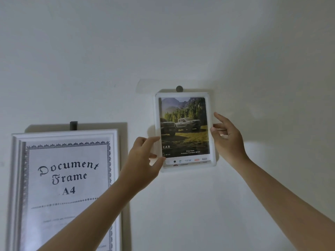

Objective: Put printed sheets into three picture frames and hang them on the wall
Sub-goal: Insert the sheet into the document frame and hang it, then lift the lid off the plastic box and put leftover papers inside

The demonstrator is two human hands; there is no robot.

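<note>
A small white picture frame (184, 131) with a printed sheet of two trucks in a forest hangs on the wall under a round grey hook (179, 88). My left hand (145, 158) pinches its lower left edge, thumb below and fingers over the front. My right hand (226, 140) touches the frame's right edge with its fingertips, index finger raised. A large white frame (67, 185) holding a sheet that reads "Document Frame A4" hangs at the lower left from a dark hook (73, 125). My left forearm crosses its lower right corner.
The white wall (181, 42) fills the rest of the view, bare above and to the right of the small frame. A faint strip of clear tape (145, 87) sits on the wall left of the round hook.
</note>
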